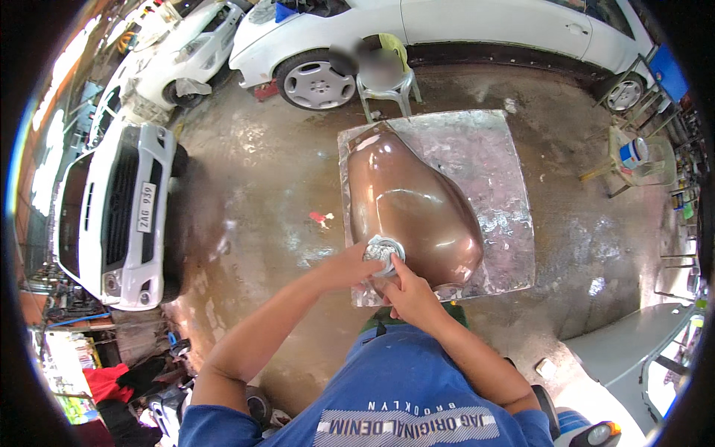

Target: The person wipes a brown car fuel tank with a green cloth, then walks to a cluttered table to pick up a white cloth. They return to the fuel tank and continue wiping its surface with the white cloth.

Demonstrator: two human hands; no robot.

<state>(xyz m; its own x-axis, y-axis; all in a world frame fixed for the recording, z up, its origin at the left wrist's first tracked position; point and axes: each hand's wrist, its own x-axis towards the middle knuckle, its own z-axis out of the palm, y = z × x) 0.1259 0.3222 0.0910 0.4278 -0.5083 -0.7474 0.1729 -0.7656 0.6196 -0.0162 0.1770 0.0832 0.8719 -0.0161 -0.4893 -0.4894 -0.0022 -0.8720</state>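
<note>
A glossy brown, curved vehicle body panel (406, 197) lies on a flat, worn silvery board (497, 160) before me. Over its near left edge, my left hand (348, 264) is wrapped around a small round tin (386, 245) with crumpled, pale silvery stuff inside. My right hand (413, 294) is at the near side of this tin. Its index finger stretches up to the rim while the other fingers curl beneath, with nothing visible held in them. The underside of the tin is hidden by my hands.
A white car (462, 30) stands along the far side, with a pale plastic chair (389, 93) beside its wheel. Another white vehicle (126, 216) is at left. At right, a small table (648, 167) bears a blue-and-white tub (634, 153). The concrete floor (246, 186) looks wet.
</note>
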